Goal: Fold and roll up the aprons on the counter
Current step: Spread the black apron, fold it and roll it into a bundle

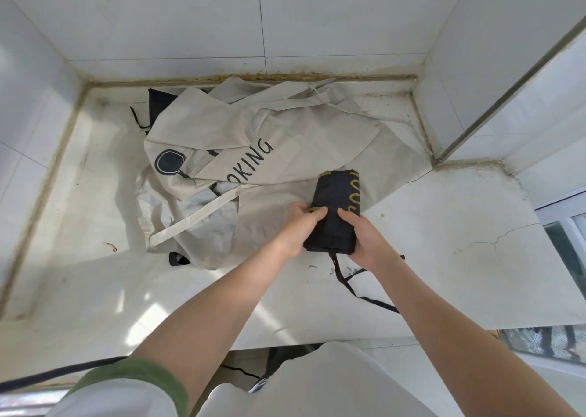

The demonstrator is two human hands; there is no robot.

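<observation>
A black apron point(333, 226), of matte woven cloth folded into a thick, narrow bundle, lay on a pale, glossy stone bench point(459, 242) marked with hairline cracks and stains. Its long axis ran away from the person toward the back wall, the far end tilted slightly right, with curved yellow lettering down its right side. The left hand point(298, 226) held the bundle's left edge, its fingers point(317, 212) curled over the top; the right hand point(364, 239) clasped the right edge, its fingers point(345, 215) also bent over the cloth, so both were grasping the black apron. A thin black strap point(348, 285) trailed from the near end in loose loops across the bench. The bundle's far end rested on a rumpled beige apron point(285, 131), creased and spread flat behind it, printed with black capitals ending "OKING" and a round dark emblem. Smooth white tiled walls point(222, 20) enclosed the bench, with grimy yellowed sealant along the joints.
</observation>
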